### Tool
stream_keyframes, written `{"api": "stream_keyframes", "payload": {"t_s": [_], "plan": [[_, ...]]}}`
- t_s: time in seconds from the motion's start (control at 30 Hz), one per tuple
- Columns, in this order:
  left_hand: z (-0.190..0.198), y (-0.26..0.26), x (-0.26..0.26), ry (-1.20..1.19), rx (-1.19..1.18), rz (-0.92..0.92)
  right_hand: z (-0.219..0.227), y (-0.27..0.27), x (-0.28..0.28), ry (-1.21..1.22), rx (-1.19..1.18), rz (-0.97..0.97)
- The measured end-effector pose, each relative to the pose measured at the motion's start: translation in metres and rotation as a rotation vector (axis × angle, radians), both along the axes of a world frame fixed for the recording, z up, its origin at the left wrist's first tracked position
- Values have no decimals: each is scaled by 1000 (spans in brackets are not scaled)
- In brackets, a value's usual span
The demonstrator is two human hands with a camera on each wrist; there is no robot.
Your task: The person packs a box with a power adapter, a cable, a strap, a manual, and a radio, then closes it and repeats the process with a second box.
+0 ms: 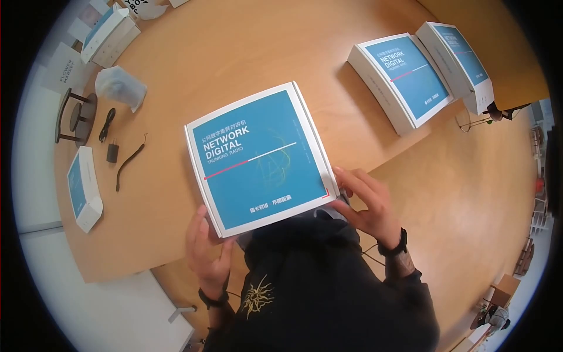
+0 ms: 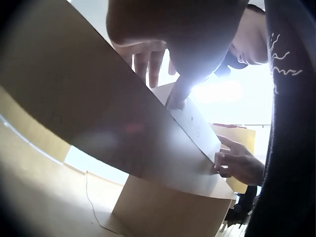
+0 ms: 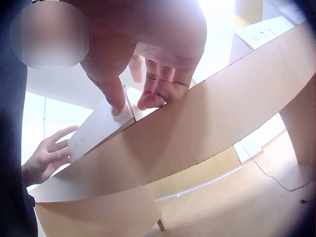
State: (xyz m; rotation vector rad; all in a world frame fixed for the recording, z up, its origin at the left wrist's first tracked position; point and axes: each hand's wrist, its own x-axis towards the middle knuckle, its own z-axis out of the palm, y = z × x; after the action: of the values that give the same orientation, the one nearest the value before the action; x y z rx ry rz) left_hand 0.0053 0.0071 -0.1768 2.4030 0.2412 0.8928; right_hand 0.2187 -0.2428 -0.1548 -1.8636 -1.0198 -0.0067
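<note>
A white radio box (image 1: 258, 170) with a blue "NETWORK DIGITAL" lid sits at the table's near edge, closed and turned slightly. My left hand (image 1: 206, 249) holds its near left corner, thumb at the front side and fingers along the left side. At the near right corner, my right hand (image 1: 368, 205) grips the box between thumb and fingers. From below, the left wrist view shows the left thumb against the white front wall of the box (image 2: 192, 121). The right wrist view shows curled right fingers (image 3: 155, 98) beside the box corner.
Two similar boxes (image 1: 404, 79) (image 1: 460, 61) stand at the right. On the left lie another box (image 1: 84, 188), a black strap (image 1: 130, 167), a charger plug (image 1: 112, 154), a coiled cable (image 1: 107, 124), a dark stand (image 1: 76, 117) and a bagged item (image 1: 121, 88).
</note>
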Motion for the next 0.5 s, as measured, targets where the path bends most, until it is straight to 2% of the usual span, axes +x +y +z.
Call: {"api": "stream_keyframes", "payload": {"t_s": [0.03, 0.1, 0.2, 0.23, 0.3, 0.5], "plan": [[6, 0, 3, 0, 1, 2, 3, -1, 3, -47, -73, 24], [20, 0, 10, 190, 66, 4, 5, -1, 6, -95, -145, 53], [17, -3, 11, 206, -57, 3, 2, 0, 9, -153, -183, 51], [13, -3, 11, 205, -58, 6, 1, 1, 9, -182, -165, 51], [5, -3, 10, 147, 108, 34, -1, 1, 10, -212, -148, 55], [14, -13, 15, 139, 13, 20, -1, -1, 8, -210, -109, 42]]}}
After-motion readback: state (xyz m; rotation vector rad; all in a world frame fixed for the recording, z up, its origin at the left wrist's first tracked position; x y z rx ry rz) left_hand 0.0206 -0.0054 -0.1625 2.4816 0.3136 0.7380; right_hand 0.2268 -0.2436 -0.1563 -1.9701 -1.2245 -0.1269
